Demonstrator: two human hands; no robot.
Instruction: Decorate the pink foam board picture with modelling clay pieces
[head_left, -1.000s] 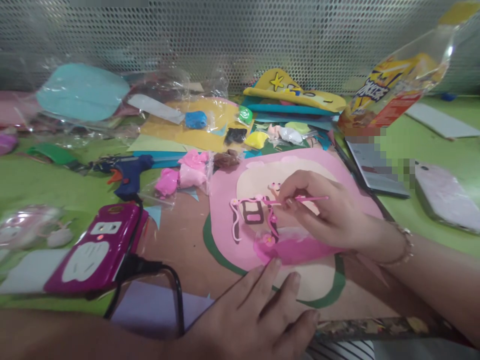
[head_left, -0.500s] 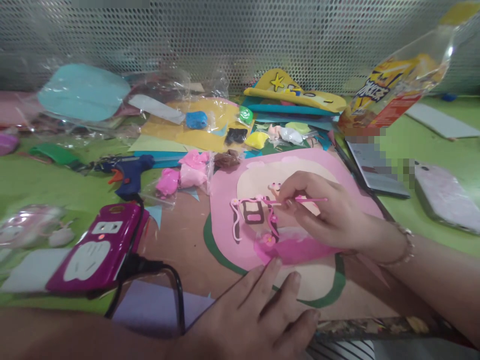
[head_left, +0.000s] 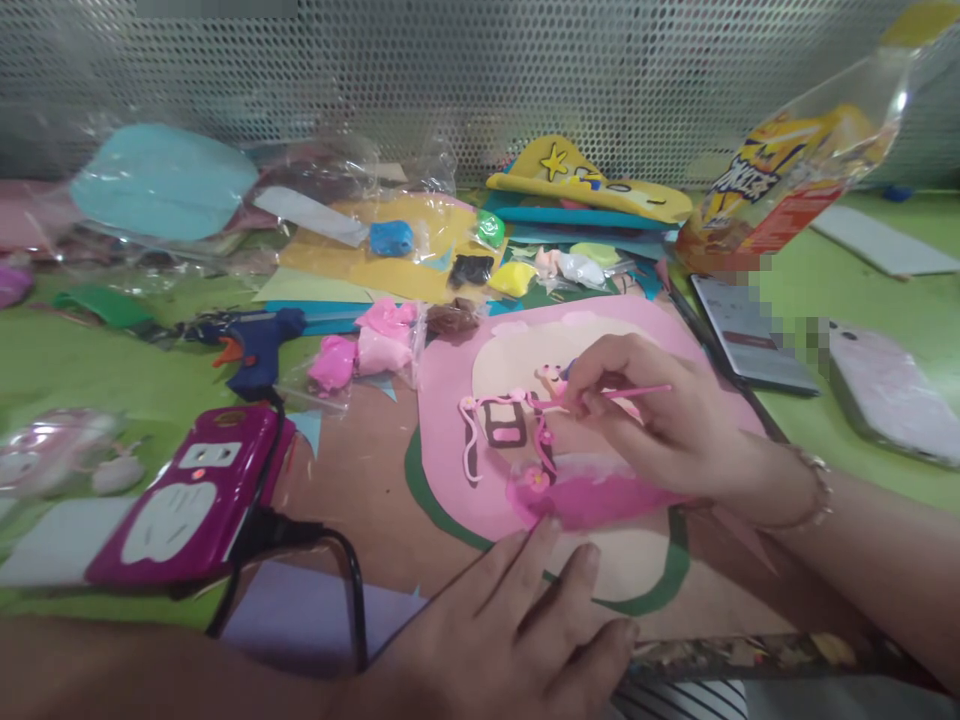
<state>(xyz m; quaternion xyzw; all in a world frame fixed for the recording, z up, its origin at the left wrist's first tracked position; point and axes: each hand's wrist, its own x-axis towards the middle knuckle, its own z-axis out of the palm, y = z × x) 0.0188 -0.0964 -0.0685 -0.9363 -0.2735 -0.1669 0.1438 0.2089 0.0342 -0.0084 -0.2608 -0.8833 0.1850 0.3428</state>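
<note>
A pink foam craft panel (head_left: 450, 420) lies in front of me, with a cream patch, a brown-and-pink clay bag shape (head_left: 504, 425) and a bright pink clay area (head_left: 592, 495) on it. My right hand (head_left: 652, 420) pinches a thin pink modelling stick (head_left: 637, 392), its tip at small clay details near the cream patch. My left hand (head_left: 517, 620) rests flat at the panel's lower edge, fingers spread, fingertips touching the bright pink clay and the green border.
A blue glue gun (head_left: 255, 345), bags of pink clay (head_left: 367, 350), a purple power strip (head_left: 187, 495) with a black cable, foam sheets and plastic wrap crowd the left and back. A snack bag (head_left: 787, 180), a tablet (head_left: 750, 335) and a phone (head_left: 892, 395) lie right.
My right hand has shifted slightly right and up, tilting the pink stick and uncovering more of the small clay piece. My left hand has stayed put.
</note>
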